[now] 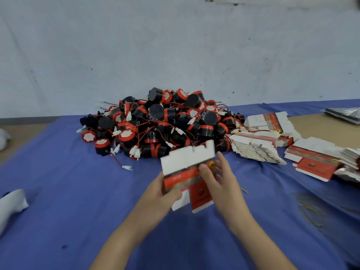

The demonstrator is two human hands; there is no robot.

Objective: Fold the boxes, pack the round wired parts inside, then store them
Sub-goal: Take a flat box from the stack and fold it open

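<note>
Above the blue-covered desk (pixel 78 191), the flat box (pixel 185 160) is held between both hands: the left hand (pixel 159 195) grips its lower left edge, the right hand (pixel 222 182) pinches its right side. The pile of round wired parts (pixel 155 123) lies just beyond.

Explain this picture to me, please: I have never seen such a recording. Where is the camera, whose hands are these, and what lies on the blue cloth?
There is no machine here: a person works with bare hands, and the one camera sits on their head, looking forward and down. The left hand and right hand both hold one flat, unfolded box, red and white, above a blue cloth. Behind it lies a pile of round wired parts, black with red bands and white plugs. To the right lie stacks of flat boxes, not yet folded.
</note>
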